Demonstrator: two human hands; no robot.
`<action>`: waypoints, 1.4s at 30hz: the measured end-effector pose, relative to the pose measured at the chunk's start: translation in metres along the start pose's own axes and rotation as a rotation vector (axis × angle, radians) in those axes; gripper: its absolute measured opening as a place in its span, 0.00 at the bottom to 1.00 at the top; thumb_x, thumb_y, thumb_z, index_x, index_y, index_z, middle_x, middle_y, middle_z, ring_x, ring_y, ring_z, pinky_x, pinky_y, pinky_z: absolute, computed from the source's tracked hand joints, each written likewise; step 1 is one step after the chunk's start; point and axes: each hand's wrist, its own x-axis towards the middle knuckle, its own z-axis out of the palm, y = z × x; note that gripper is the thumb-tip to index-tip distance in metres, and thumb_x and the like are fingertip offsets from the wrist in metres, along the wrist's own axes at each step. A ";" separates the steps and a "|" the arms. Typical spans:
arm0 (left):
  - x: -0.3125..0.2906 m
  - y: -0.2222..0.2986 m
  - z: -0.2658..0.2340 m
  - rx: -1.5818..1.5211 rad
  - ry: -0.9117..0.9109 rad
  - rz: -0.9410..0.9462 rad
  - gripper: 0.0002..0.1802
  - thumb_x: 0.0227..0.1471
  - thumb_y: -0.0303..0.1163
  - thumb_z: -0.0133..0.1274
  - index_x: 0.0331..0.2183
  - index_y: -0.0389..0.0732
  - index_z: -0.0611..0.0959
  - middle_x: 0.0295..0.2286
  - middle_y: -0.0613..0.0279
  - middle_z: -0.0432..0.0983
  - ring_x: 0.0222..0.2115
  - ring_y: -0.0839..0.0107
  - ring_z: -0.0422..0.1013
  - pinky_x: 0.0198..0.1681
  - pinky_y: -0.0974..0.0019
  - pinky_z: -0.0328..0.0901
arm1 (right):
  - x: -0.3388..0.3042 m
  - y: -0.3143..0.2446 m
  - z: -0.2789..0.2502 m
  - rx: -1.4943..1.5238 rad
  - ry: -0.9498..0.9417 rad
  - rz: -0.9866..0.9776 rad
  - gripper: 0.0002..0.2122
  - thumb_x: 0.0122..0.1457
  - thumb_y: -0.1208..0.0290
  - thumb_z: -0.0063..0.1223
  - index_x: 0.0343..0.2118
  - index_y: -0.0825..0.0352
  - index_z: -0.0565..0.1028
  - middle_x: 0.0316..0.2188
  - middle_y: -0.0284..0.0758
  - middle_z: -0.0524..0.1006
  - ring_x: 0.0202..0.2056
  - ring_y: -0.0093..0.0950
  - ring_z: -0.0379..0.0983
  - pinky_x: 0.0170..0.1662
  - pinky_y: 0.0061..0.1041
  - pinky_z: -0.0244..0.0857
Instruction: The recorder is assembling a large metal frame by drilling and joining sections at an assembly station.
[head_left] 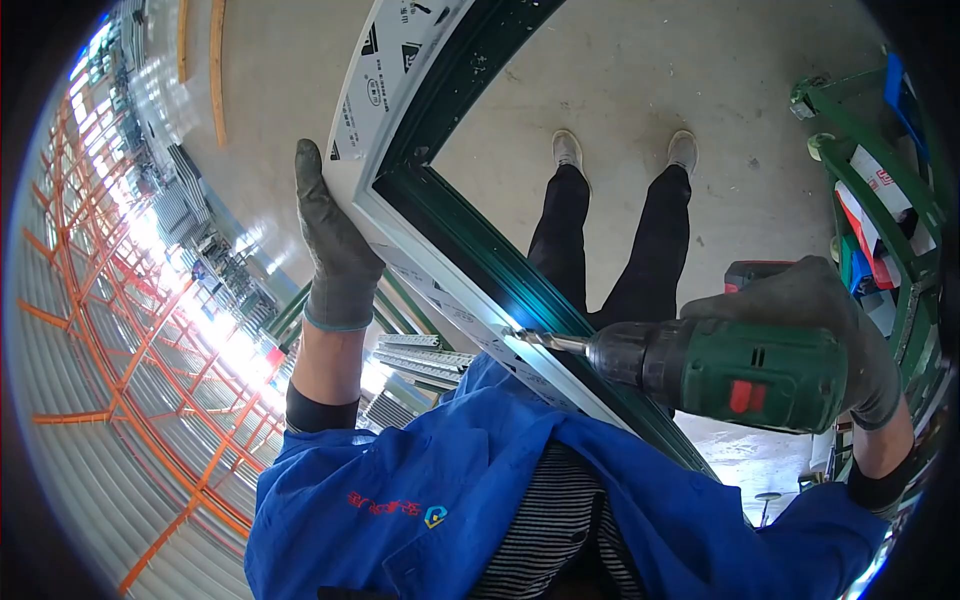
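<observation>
My right hand [835, 315], in a grey-green work glove, is wrapped round the handle of a dark green cordless drill [770, 375] with a red switch. The drill bit [550, 341] points left, and its tip meets the pale edge of a metal window or door frame [480, 235]. Light from the drill falls on the metal there. Dark green on its inner faces, the frame carries printed white film outside and slants across in front of my body. Beside the frame's corner, my left hand [338, 245], also gloved, grips the outer side, thumb up; its other fingers are hidden.
A green metal rack [905, 290] with wheels stands at right, holding papers and red and blue items. Wooden strips [217, 75] lie on the floor at upper left. Stacked metal profiles [420, 358] sit behind the frame, near my left arm. My shoes [567, 150] show below.
</observation>
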 end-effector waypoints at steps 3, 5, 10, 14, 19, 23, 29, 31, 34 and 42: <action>0.000 -0.001 0.001 0.052 0.023 0.017 0.45 0.66 0.65 0.41 0.59 0.30 0.75 0.44 0.39 0.81 0.41 0.56 0.82 0.44 0.58 0.80 | -0.007 0.007 0.005 0.141 -0.001 0.050 0.22 0.47 0.62 0.67 0.45 0.67 0.83 0.28 0.38 0.81 0.26 0.34 0.78 0.33 0.30 0.73; -0.001 -0.001 0.006 0.018 0.029 0.010 0.45 0.66 0.65 0.41 0.58 0.30 0.75 0.44 0.39 0.81 0.40 0.56 0.82 0.43 0.59 0.80 | -0.005 0.006 0.000 0.099 -0.028 0.037 0.22 0.48 0.63 0.68 0.46 0.67 0.83 0.30 0.37 0.82 0.26 0.33 0.79 0.35 0.30 0.74; -0.002 0.000 0.006 0.161 0.069 0.054 0.44 0.66 0.64 0.40 0.57 0.30 0.76 0.43 0.41 0.82 0.38 0.58 0.82 0.41 0.60 0.80 | 0.004 0.006 -0.008 0.195 -0.113 0.059 0.24 0.48 0.63 0.71 0.48 0.68 0.82 0.34 0.36 0.84 0.27 0.32 0.80 0.39 0.29 0.76; 0.002 -0.001 0.008 0.061 0.015 0.011 0.42 0.67 0.63 0.38 0.57 0.31 0.77 0.42 0.41 0.82 0.38 0.58 0.83 0.39 0.61 0.81 | 0.013 0.018 -0.016 0.284 -0.121 0.007 0.24 0.49 0.65 0.71 0.50 0.69 0.82 0.33 0.38 0.85 0.29 0.29 0.82 0.39 0.29 0.77; -0.002 0.000 0.014 0.046 0.067 0.006 0.43 0.68 0.63 0.35 0.56 0.30 0.77 0.41 0.40 0.83 0.37 0.59 0.83 0.36 0.63 0.80 | 0.025 0.011 -0.024 0.258 -0.159 -0.046 0.23 0.50 0.66 0.71 0.49 0.70 0.82 0.34 0.38 0.85 0.31 0.28 0.83 0.39 0.28 0.78; -0.002 -0.001 0.011 0.168 0.052 0.047 0.44 0.68 0.63 0.33 0.56 0.29 0.77 0.39 0.40 0.83 0.34 0.60 0.83 0.35 0.64 0.80 | 0.017 0.002 -0.019 0.331 -0.004 0.236 0.22 0.50 0.70 0.71 0.49 0.70 0.81 0.38 0.38 0.85 0.34 0.28 0.83 0.42 0.28 0.78; -0.003 0.000 0.015 0.169 0.101 0.047 0.44 0.68 0.64 0.32 0.54 0.29 0.77 0.37 0.43 0.83 0.34 0.61 0.83 0.34 0.65 0.80 | 0.007 0.037 -0.029 0.280 -0.017 -0.107 0.37 0.42 0.71 0.78 0.59 0.69 0.74 0.51 0.41 0.81 0.46 0.34 0.81 0.52 0.32 0.73; -0.007 0.003 0.014 0.164 0.127 0.058 0.44 0.68 0.65 0.33 0.54 0.30 0.77 0.36 0.43 0.83 0.34 0.61 0.83 0.34 0.65 0.80 | 0.016 0.043 -0.029 0.275 -0.026 -0.171 0.40 0.40 0.71 0.79 0.60 0.69 0.73 0.53 0.41 0.80 0.48 0.35 0.81 0.53 0.33 0.73; 0.001 -0.001 0.022 0.369 0.092 0.083 0.44 0.68 0.65 0.33 0.54 0.30 0.77 0.37 0.43 0.82 0.33 0.61 0.82 0.34 0.64 0.80 | 0.018 0.032 -0.032 0.087 -0.022 -0.212 0.22 0.51 0.71 0.69 0.51 0.70 0.81 0.38 0.36 0.86 0.31 0.24 0.84 0.41 0.25 0.80; -0.002 0.001 0.019 0.203 0.154 0.021 0.44 0.68 0.65 0.33 0.54 0.30 0.77 0.36 0.42 0.83 0.33 0.61 0.83 0.34 0.64 0.80 | 0.009 0.054 -0.035 -0.085 -0.057 -0.197 0.35 0.38 0.70 0.80 0.54 0.68 0.78 0.50 0.38 0.79 0.47 0.34 0.80 0.49 0.34 0.73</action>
